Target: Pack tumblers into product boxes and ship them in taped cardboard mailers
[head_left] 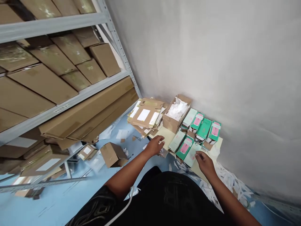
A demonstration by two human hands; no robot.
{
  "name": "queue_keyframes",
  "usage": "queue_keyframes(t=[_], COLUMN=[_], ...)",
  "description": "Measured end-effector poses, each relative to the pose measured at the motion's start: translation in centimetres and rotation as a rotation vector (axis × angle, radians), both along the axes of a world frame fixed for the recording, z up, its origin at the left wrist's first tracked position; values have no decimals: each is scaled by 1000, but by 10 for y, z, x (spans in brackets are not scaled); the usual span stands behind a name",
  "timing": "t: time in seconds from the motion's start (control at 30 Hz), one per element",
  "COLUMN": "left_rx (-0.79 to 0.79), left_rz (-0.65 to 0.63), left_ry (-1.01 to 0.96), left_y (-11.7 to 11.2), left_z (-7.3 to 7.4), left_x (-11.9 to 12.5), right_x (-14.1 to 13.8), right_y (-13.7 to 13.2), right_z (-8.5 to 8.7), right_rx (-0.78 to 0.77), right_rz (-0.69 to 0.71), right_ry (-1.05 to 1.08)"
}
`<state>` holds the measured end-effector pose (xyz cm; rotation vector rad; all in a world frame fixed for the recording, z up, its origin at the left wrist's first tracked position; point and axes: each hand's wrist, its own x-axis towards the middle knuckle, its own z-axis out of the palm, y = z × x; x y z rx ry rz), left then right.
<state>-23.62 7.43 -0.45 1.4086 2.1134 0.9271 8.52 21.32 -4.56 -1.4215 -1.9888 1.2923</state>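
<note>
My left hand (155,145) is over the near left edge of a small table (167,135), with its fingers bent and apart and nothing in them. My right hand (205,163) is at the right side of a pale green box (192,155) in the front row. Its fingers are loosely curled, and I cannot tell whether they touch that box. Beside it lie a green box with a pink label (185,148) and another pale green box (177,141). Behind them is a second row of small boxes, among them a plain green box (203,128).
A carton of white paper (177,110) and a stack of flattened cardboard (144,114) are at the table's back left. Metal shelving (94,86) with cartons rises to my left. An open carton (113,154) and paper scraps (232,182) lie on the floor.
</note>
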Motion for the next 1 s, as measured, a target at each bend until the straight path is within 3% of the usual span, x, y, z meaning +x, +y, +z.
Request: queue_keyframes(t=[0.13,0.37,0.43,0.5,0.6,0.77,0.87,1.0], left_rx=[-8,-211,-338,-467,-513,-428,-346,-172], left_rz=[192,553,575,503,363,286,274,296], left_ry=[150,374,330,232,151,148,98,-173], left_y=[-3,14,20,26,31,33,36,42], left_z=[5,-1,-8,-16,-31,-46,-44,-32], left_x=[-74,-250,-293,-325,-355,-373,-378,-382], right_x=[-45,-121,-145,-168,-194,-216,-223,-229], right_y=[10,-13,-24,-35,-47,-57,-61,-68], right_z=[4,-3,-1,3,9,16,18,19], right_rx=[5,-24,-29,-24,-14,-2,10,23], right_rz=[89,63,38,19,26,50,28,33], right_ry=[6,9,-8,-25,-59,-125,-142,-150])
